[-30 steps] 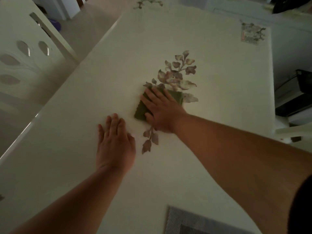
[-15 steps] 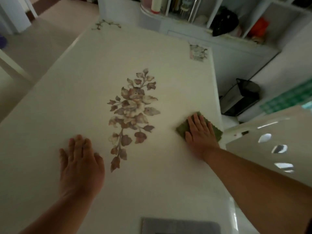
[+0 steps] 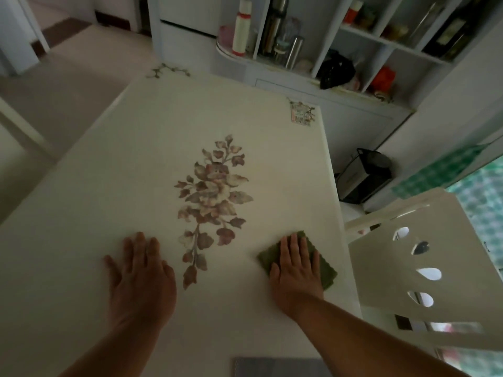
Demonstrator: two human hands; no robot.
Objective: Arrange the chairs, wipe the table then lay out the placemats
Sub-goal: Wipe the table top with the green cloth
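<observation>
A white table (image 3: pixel 141 164) with a printed flower spray in its middle fills the view. My right hand (image 3: pixel 295 270) lies flat on a green cloth (image 3: pixel 325 272), pressing it onto the tabletop near the right edge. To the left of the flower print, my left hand (image 3: pixel 140 276) rests palm down on the bare table, fingers together, holding nothing. A grey placemat (image 3: pixel 277 367) lies at the near edge, partly out of view. A white chair (image 3: pixel 419 270) with leaf-shaped cut-outs stands at the table's right side.
White shelving (image 3: pixel 367 50) with bottles, jars and a black bag stands past the table's far end. A dark bin (image 3: pixel 364 175) sits on the floor to the right. Part of another white chair (image 3: pixel 19 123) shows at the left.
My right hand has slid the green cloth from the flower print across to the right edge, then toward me. The left hand has stayed flat on the table. The view has tilted up.
</observation>
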